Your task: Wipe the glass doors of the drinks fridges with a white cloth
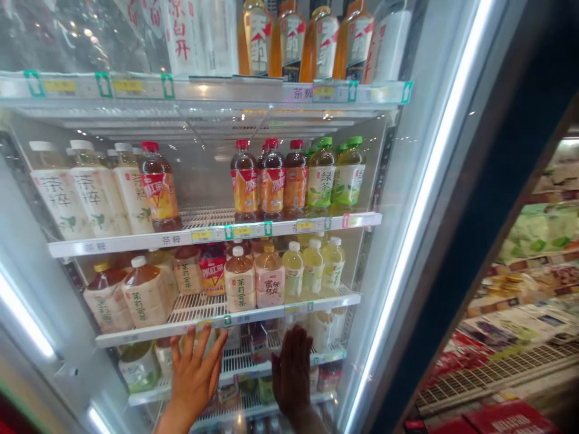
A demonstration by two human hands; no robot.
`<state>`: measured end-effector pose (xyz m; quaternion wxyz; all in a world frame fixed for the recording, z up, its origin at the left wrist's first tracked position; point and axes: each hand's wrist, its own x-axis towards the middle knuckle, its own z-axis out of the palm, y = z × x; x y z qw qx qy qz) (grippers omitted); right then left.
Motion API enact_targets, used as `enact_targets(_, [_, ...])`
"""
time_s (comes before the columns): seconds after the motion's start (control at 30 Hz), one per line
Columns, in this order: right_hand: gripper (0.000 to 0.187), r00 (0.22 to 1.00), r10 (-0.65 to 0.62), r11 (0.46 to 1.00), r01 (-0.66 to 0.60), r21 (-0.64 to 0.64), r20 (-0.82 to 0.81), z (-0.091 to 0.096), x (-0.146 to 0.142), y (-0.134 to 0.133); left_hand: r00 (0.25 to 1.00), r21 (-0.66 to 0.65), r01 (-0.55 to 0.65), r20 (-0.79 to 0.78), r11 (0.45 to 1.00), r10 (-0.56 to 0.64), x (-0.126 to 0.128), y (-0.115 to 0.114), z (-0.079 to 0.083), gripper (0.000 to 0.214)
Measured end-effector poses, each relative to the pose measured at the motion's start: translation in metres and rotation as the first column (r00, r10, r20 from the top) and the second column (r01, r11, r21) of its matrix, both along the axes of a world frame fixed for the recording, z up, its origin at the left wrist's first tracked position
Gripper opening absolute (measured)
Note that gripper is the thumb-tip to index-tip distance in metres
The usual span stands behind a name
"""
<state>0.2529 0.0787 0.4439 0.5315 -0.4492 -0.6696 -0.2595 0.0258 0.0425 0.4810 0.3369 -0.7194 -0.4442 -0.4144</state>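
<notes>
My left hand is raised before the lower shelves of a lit drinks cooler, fingers spread and holding nothing. Its fingertips overlap the front edge of a white shelf; whether they touch it I cannot tell. To its right, my right hand is in shadow with fingers stretched out and nothing visible in it. On the shelf just above stand jasmine tea bottles, a pink-labelled bottle and small pale yellow bottles. A green-labelled bottle stands on the shelf below, left of my left hand.
Higher up are white-labelled tea bottles, red-capped iced tea bottles and green tea bottles. Amber bottles line the top shelf. A bright light strip and dark frame edge the right. Packaged goods lie beyond.
</notes>
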Motion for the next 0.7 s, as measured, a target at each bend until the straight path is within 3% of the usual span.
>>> enact_targets(0.07, [0.071, 0.999, -0.005, 1.000, 0.003, -0.030, -0.038, -0.016, -0.018, -0.008, 1.000, -0.023, 0.019, -0.023, 1.000, -0.019, -0.007, -0.004, 0.000, 0.072])
enact_targets(0.1, [0.071, 0.997, -0.009, 0.999, 0.007, -0.037, -0.075, -0.013, -0.027, -0.008, 0.999, -0.025, 0.027, -0.028, 0.999, -0.027, -0.013, -0.006, 0.000, 0.073])
enact_targets(0.2, [0.073, 0.988, 0.000, 1.000, -0.003, -0.020, -0.153, 0.021, -0.048, -0.001, 1.000, -0.006, 0.020, -0.018, 1.000, -0.020, -0.038, -0.014, 0.005, 0.078])
enact_targets(0.27, [0.072, 0.989, 0.014, 1.000, -0.014, 0.005, -0.146, 0.032, -0.061, 0.001, 1.000, 0.001, -0.006, -0.005, 1.000, 0.006, -0.060, -0.019, 0.010, 0.080])
enact_targets(0.47, [0.069, 0.996, -0.011, 1.000, 0.009, -0.017, -0.091, -0.020, -0.128, -0.021, 0.996, -0.010, -0.079, 0.050, 0.997, 0.079, -0.133, -0.032, 0.012, 0.085])
enact_targets(0.63, [0.070, 0.983, 0.012, 1.000, -0.012, -0.001, -0.183, 0.012, -0.185, -0.016, 0.987, -0.003, -0.162, -0.014, 0.987, 0.162, -0.183, -0.036, 0.006, 0.097])
enact_targets(0.7, [0.069, 0.989, 0.041, 0.999, -0.042, -0.006, -0.139, 0.012, -0.204, -0.020, 0.981, 0.008, -0.191, -0.037, 0.982, 0.191, -0.198, -0.038, 0.006, 0.099])
